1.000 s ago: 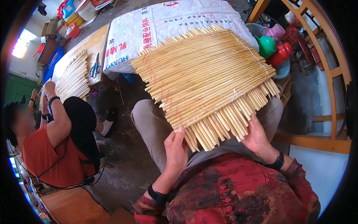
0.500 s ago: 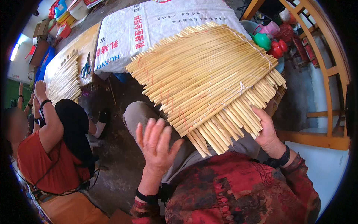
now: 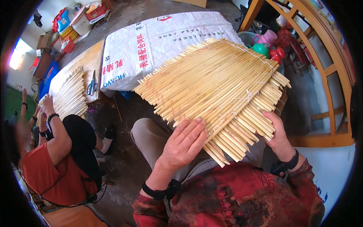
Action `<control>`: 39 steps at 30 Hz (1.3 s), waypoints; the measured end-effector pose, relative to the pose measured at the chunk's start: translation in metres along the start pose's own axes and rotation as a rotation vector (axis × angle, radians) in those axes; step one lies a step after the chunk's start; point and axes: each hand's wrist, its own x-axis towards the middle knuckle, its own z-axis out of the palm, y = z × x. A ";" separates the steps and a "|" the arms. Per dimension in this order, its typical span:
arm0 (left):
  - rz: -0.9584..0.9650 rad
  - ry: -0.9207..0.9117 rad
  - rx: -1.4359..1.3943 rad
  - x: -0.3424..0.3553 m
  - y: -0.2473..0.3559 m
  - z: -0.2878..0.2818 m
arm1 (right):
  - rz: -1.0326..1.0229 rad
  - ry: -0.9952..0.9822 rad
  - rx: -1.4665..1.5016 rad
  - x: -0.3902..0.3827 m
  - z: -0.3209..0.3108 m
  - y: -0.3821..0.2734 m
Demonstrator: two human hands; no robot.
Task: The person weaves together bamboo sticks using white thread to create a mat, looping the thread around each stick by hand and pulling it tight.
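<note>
A mat of straw-yellow stalks [image 3: 211, 79] lies tilted over my knees and the table's near edge, fanning wider on the left. White stitches cross it, a knotted thread stands out near its right side, and faint red thread runs along its left. Below its near edge shows a second row of stalks [image 3: 233, 142]. My left hand [image 3: 184, 143] is closed on the mat's near-left corner, fingers on top, thumb hidden. My right hand [image 3: 278, 132] grips the stalk ends at the right, thumb on top and the other fingers mostly out of sight underneath.
A white printed woven sack [image 3: 124, 49] covers the table ahead. Dark-handled scissors [image 3: 92, 86] lie to its left, near another stalk mat [image 3: 70, 94]. At left sits a co-worker in a red shirt [image 3: 49, 166]. A wooden frame [image 3: 329, 72] and plastic containers [image 3: 264, 41] stand at right.
My left hand, raised and spread beside the mat before, has come right and down onto its near-left corner. The right hand keeps its hold. The view has shifted slightly.
</note>
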 end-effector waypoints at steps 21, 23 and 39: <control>0.096 0.241 -0.092 -0.002 0.020 -0.003 | -0.511 -0.324 -0.019 -0.020 0.007 0.061; 0.094 0.245 -0.107 0.007 0.027 -0.016 | -0.563 -0.384 -0.229 -0.030 0.026 0.075; -0.494 0.418 -0.212 0.039 0.119 -0.069 | -1.143 -0.582 -0.835 -0.106 0.093 0.015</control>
